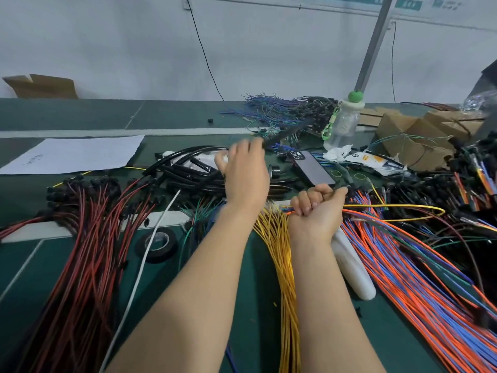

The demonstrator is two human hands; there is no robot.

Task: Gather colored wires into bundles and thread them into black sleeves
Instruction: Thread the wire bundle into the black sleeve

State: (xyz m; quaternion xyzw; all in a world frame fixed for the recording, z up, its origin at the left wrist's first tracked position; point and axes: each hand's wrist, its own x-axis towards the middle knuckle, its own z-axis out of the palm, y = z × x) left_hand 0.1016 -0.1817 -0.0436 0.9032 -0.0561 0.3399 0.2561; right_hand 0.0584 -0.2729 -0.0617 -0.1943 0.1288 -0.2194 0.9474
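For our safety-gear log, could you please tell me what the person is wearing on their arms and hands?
Nothing that shows. The left hand and right hand are bare, with no gloves, rings or tape visible on the fingers. The left forearm and right forearm are uncovered down to the picture's bottom edge, with no sleeves, watch or wristband in view.
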